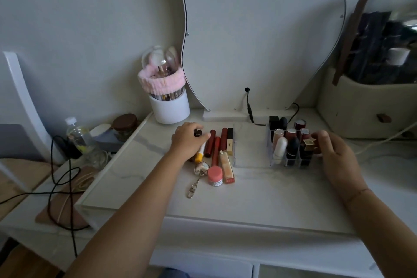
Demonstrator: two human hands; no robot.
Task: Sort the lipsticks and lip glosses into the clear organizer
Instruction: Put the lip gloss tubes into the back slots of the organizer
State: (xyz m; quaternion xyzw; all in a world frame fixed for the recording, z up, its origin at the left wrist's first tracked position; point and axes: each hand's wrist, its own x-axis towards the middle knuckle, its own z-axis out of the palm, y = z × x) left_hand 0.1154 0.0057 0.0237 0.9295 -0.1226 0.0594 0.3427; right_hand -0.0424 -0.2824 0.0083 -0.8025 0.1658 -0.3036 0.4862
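Observation:
The clear organizer (pixel 269 142) stands on the white table, right of centre, with several lipsticks upright in its slots. My right hand (pixel 334 156) rests against its right side, fingers on a dark lipstick with a gold top (pixel 308 144) in the front right slot. Left of centre lies a row of loose lip products: red tubes (pixel 215 149), a black and gold tube (pixel 230 141), a peach lip gloss (pixel 226 167) and a white and yellow tube (pixel 200 153). My left hand (pixel 187 140) lies over the row's left end, fingers closed around a small dark lipstick (pixel 198 132).
A pink-capped jar (pixel 215 175) and a keychain charm (pixel 199 171) lie in front of the row. A white brush holder with a pink headband (pixel 169 101) stands behind, next to a wavy mirror (pixel 259 29). A beige bag (pixel 365 101) sits far right. Cables and a water bottle (pixel 76 133) are at left.

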